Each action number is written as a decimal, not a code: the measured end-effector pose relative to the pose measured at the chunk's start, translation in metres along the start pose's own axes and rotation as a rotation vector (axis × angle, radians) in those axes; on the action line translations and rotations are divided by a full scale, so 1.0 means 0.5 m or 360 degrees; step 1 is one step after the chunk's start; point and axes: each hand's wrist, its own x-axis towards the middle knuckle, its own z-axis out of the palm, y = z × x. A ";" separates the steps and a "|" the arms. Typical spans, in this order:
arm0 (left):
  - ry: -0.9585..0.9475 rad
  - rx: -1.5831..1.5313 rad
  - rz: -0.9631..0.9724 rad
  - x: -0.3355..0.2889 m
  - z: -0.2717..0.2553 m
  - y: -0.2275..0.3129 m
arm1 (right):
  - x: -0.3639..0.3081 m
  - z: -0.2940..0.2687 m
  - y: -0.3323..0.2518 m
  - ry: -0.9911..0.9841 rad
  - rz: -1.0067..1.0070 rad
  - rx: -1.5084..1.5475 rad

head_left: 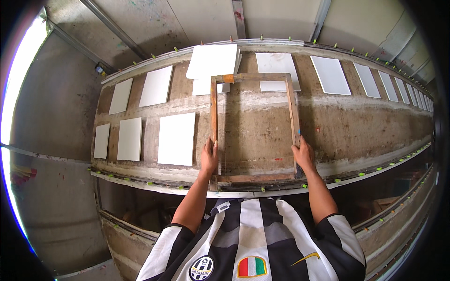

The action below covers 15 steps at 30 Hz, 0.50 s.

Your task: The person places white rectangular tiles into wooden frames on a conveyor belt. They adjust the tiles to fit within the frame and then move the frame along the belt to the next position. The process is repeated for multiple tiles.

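Note:
A rectangular wooden frame (214, 110), like a screen-printing frame, is held over the long worktable. My left hand (209, 157) grips its left side near the lower corner. On the opposite side, my right hand (303, 153) is wrapped round the right bar, a little above the dark lower corner. The table's brown surface shows through the frame; I cannot tell whether fine mesh spans it. Its upper bar crosses in front of a stack of white sheets (212, 61) and a separate white sheet (275, 63). Closest to my left hand lies another white sheet (176, 139).
The stained brown worktable (356, 119) stretches far right, with small green pegs along both long edges. White sheets (330, 75) continue in a row along its far side. More sheets (129, 139) lie at the left. A second table edge (393, 213) stands at the lower right.

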 end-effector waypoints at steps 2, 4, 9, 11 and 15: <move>0.0008 0.0006 0.0005 -0.002 0.000 -0.004 | -0.004 -0.005 -0.013 -0.0010 0.0009 0.0000; 0.0004 0.0021 0.0006 -0.011 -0.001 -0.007 | -0.009 0.002 -0.006 -0.0025 0.0013 0.0019; -0.0059 -0.0024 -0.0072 -0.028 -0.006 -0.003 | -0.023 0.011 0.003 -0.0064 0.0057 0.0000; -0.0021 -0.0019 -0.0014 -0.029 -0.001 -0.015 | -0.020 0.006 -0.001 -0.0084 0.0027 0.0018; -0.0017 -0.0055 -0.0031 -0.029 -0.002 -0.010 | -0.028 0.001 -0.008 0.0023 0.0019 0.0041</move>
